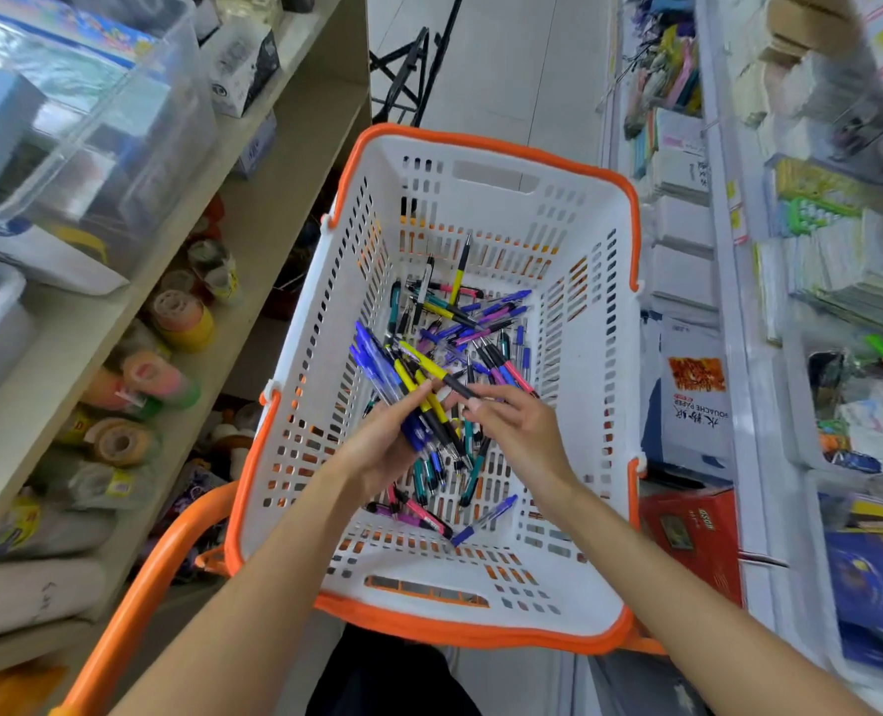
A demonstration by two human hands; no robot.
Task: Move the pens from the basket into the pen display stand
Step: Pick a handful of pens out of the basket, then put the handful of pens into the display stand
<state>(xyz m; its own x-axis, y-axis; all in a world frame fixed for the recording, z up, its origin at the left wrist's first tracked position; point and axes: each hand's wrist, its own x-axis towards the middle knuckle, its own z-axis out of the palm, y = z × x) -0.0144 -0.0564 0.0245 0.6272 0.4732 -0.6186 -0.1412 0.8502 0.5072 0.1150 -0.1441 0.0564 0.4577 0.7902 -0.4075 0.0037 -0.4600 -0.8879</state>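
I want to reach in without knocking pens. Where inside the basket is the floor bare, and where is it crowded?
Bare floor lies along the basket's near wall and beside its right wall. The loose pens crowd the middle, where the left hand grips a bundle and the right hand pinches one.

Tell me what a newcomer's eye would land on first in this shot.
First, the white basket with the orange rim in the centre, its floor strewn with loose pens in blue, purple, pink, yellow and teal. Next, the two hands over it: the left hand grips a bundle of blue and yellow pens, and the right hand pinches one of them. Tape rolls line the shelves at left.
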